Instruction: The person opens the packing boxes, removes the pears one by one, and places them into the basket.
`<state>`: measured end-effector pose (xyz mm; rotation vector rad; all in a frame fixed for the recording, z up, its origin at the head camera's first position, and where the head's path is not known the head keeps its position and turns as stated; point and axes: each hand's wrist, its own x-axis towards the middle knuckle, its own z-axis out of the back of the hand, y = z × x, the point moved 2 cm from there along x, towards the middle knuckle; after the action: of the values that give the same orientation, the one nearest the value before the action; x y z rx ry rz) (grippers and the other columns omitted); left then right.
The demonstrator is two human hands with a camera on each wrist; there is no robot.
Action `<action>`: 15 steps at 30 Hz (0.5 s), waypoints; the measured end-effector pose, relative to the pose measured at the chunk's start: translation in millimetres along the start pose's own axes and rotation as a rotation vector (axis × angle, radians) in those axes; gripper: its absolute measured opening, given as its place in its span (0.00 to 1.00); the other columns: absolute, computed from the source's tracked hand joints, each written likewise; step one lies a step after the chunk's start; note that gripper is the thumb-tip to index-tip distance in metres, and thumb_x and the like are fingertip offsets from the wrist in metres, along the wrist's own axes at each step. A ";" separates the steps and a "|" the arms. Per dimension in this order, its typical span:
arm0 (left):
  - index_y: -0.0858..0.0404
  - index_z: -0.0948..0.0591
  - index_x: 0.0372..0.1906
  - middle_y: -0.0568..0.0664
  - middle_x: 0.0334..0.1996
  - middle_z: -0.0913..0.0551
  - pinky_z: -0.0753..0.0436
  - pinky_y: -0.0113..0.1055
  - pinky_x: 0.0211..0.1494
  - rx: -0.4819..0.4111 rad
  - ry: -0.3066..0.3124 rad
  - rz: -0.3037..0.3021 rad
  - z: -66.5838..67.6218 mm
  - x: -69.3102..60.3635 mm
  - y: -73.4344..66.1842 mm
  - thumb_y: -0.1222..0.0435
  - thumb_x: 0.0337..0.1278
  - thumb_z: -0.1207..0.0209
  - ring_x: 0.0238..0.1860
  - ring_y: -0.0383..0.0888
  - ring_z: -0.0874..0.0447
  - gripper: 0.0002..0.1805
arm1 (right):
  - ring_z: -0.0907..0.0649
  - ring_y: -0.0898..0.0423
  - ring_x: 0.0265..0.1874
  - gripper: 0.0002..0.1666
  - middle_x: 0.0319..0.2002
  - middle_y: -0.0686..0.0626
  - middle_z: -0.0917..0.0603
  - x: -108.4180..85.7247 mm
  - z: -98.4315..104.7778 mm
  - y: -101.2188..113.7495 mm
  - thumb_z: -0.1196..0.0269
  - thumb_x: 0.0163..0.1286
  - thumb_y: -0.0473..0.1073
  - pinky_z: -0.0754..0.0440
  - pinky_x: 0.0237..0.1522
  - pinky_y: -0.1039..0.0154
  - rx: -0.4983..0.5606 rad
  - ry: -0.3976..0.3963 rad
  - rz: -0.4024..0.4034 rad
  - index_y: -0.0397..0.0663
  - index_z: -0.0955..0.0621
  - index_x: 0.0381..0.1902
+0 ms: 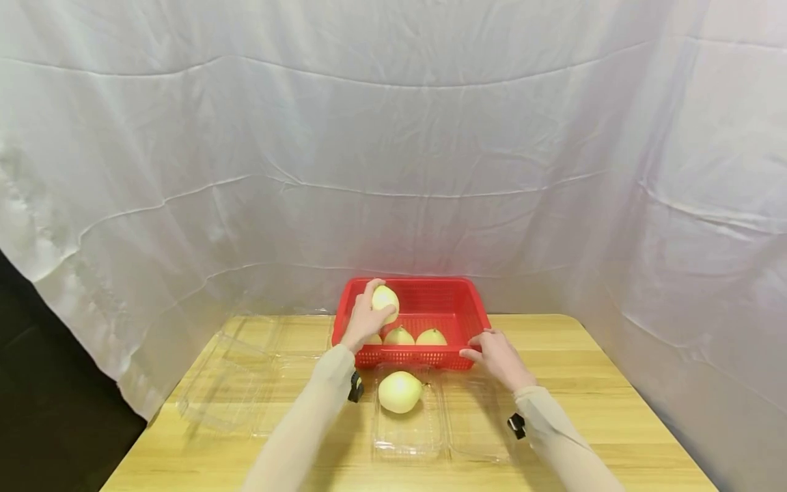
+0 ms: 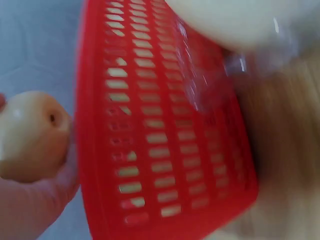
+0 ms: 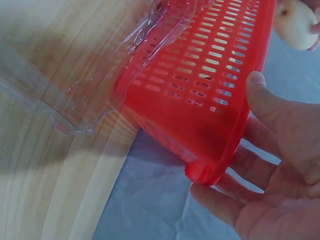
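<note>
In the head view my left hand (image 1: 367,316) holds a pale yellow pear (image 1: 386,303) above the red plastic basket (image 1: 406,354). The left wrist view shows the same pear (image 2: 32,137) with its dimpled end visible beside the rim. At the basket's near right corner, my right hand (image 1: 499,357) grips the rim. Its thumb (image 3: 260,90) lies on the outer side, with the fingers behind the rim. Several more pears (image 1: 432,337) sit inside along the near wall. Another pear (image 1: 399,392) lies on its side in a clear clamshell box (image 1: 408,437) in front of the basket.
The box's clear lid (image 1: 479,424) lies folded out to the right. More clear plastic boxes (image 1: 227,389) stand on the left part of the wooden table (image 1: 590,410). A grey-white curtain (image 1: 424,232) hangs behind and at both sides.
</note>
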<state>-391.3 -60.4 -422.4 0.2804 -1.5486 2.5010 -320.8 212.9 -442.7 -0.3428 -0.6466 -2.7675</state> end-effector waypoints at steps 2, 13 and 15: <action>0.45 0.33 0.68 0.59 0.55 0.33 0.19 0.43 0.38 0.135 0.024 -0.035 -3.4 3.6 0.7 0.59 0.53 0.35 0.40 0.53 0.22 0.35 | 0.23 0.49 0.35 0.11 0.21 0.54 0.20 0.2 -0.3 0.6 0.31 0.62 0.46 0.25 0.47 0.49 0.002 0.006 -0.011 0.48 0.15 0.23; 0.44 0.29 0.65 0.62 0.65 0.44 0.23 0.53 0.50 0.526 0.096 -0.194 -25.1 12.4 25.4 0.59 0.58 0.40 0.52 0.63 0.29 0.28 | 0.24 0.51 0.33 0.11 0.20 0.56 0.20 1.8 -6.3 5.2 0.31 0.62 0.46 0.25 0.47 0.49 0.024 0.036 -0.006 0.47 0.14 0.24; 0.44 0.29 0.66 0.63 0.66 0.44 0.23 0.54 0.52 0.535 0.100 -0.202 -27.7 14.5 25.3 0.59 0.59 0.42 0.53 0.64 0.30 0.28 | 0.25 0.52 0.32 0.10 0.20 0.56 0.20 2.0 -5.5 5.3 0.30 0.61 0.46 0.25 0.46 0.50 0.023 0.027 -0.001 0.47 0.14 0.23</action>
<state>-413.4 -45.8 -452.6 0.3554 -0.7480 2.6658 -321.9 205.4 -444.9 -0.2993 -0.6720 -2.7587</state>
